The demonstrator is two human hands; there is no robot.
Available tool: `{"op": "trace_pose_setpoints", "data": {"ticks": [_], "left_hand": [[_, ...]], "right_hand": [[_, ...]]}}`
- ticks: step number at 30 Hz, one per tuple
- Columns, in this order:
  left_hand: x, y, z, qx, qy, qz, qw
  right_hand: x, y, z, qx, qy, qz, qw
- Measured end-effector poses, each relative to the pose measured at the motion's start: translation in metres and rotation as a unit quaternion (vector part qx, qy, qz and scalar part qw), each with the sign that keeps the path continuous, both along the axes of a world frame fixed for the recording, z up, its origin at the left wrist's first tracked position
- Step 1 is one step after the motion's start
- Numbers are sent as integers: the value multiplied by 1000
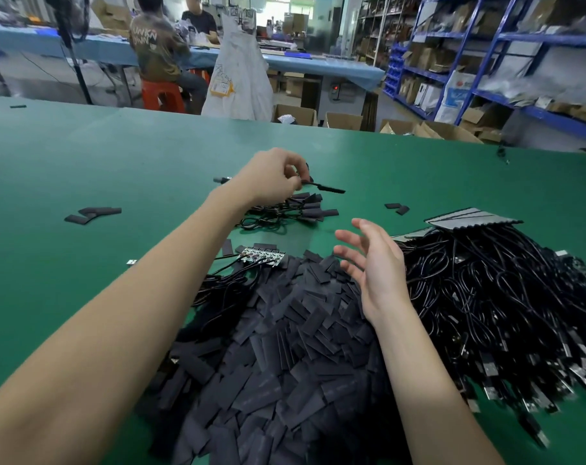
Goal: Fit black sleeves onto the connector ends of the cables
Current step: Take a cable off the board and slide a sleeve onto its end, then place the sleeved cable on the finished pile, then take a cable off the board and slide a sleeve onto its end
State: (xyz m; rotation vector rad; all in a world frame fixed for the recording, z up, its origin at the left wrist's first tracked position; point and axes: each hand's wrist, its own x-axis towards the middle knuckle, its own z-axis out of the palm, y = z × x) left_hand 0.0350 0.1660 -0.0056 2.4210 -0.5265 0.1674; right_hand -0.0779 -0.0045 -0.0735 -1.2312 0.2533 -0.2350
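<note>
Judging from the small heap of sleeved cables (285, 209) at 12 o'clock against the big tangle of bare cables (506, 297) at 3 o'clock: barely started, most still to do. Left hand (271, 177) stretched out over that finished heap, grip narrow, pinching a cable (321, 186) whose end looks already covered in a flat black sleeve. Right hand (375, 263) hovering above the mound of loose sleeves (285, 347) at 6 o'clock, grip wide, fingers spread, holding nothing. Sleeves: short, flat, matte dark rectangles, piled loosely, a few strays (92, 214) at 10 o'clock on the green table (83, 156). Unsleeved cables glossy and looped, with metal plug ends poking out along the right edge. Small circuit board (263, 255) lying at the centre, just beyond the mound.
</note>
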Motion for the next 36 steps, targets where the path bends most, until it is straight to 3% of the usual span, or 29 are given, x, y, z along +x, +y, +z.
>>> {"op": "trace_pose_setpoints", "data": {"ticks": [4, 9, 17, 23, 26, 32, 36], "left_hand": [[30, -10, -17, 120, -8, 20, 993], [47, -5, -60, 201, -7, 68, 977], [22, 11, -68, 88, -30, 85, 992], [-23, 31, -73, 12, 54, 68, 996], [-36, 38, -91, 13, 71, 104, 992], [-42, 37, -97, 97, 76, 155, 980], [-44, 37, -93, 80, 103, 156, 979]], "right_hand": [[2, -2, -2, 3, 5, 8, 1000], [3, -6, -6, 8, 7, 12, 1000], [2, -2, -3, -5, 6, 34, 999], [-2, -4, 0, -4, 6, 36, 999], [-2, -5, 0, -10, 4, 43, 999], [-2, -2, -2, -30, 16, 62, 997], [-2, 0, -3, -59, 19, 87, 994]]}}
